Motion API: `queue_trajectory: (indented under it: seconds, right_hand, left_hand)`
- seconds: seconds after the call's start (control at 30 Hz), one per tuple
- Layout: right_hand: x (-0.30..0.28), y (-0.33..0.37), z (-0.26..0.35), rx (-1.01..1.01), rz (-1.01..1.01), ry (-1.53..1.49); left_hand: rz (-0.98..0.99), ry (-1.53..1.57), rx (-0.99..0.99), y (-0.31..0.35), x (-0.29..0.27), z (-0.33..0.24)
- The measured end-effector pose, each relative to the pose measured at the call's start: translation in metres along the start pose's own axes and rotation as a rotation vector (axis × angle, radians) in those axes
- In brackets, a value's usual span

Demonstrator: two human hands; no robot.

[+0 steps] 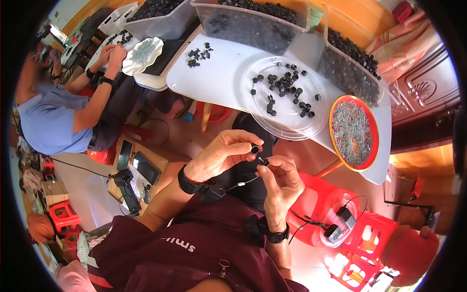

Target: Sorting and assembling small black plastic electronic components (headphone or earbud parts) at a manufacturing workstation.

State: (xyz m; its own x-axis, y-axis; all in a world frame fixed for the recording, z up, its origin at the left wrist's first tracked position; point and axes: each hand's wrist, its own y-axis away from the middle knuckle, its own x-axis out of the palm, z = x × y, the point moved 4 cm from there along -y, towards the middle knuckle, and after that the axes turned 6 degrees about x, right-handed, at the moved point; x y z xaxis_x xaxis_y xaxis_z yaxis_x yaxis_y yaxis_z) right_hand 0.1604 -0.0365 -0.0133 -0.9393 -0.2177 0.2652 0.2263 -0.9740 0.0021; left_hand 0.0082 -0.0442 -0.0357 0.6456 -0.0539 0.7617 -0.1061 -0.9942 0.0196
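Note:
My left hand (221,155) pinches a small black round cap (254,149), its hollow side showing. Close by, my right hand (279,185) grips a small black part (263,162) with a thin shiny piece pointing toward the cap; its exact kind is too small to make out. The two pieces are apart. Beyond my hands, a clear round tray (262,124) on the white table (221,82) carries many loose black caps (287,82). To its right, a red bowl with a yellow rim (375,141) is full of silvery screws (351,131).
Clear bins (248,39) of black parts line the table's far side. A small pile of black pieces (197,56) lies at the left. Another person (58,117) works beside a white scalloped dish (129,65). Red stools (365,236) and black adapters with cables (334,232) are at right.

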Motion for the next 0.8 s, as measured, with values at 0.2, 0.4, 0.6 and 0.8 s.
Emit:
queue_trajectory:
  seconds: [0.2,0.4,0.6,0.8]
  right_hand:
    - [-0.001,0.002,-0.001,-0.043,-0.054,-0.016]
    - [-0.002,0.004,-0.005,-0.057,-0.064,-0.064]
    - [-0.004,0.003,-0.006,-0.090,-0.083,-0.035]
    - [-0.006,0.003,-0.004,-0.088,-0.107,-0.011]
  left_hand:
    - [-0.043,-0.086,-0.049,0.001,0.010,0.001]
    - [-0.019,-0.211,0.007,0.001,0.014,0.000]
    - [-0.057,-0.303,0.006,0.000,0.015,0.002]
    - [-0.039,-0.321,0.031,-0.002,0.014,0.005]
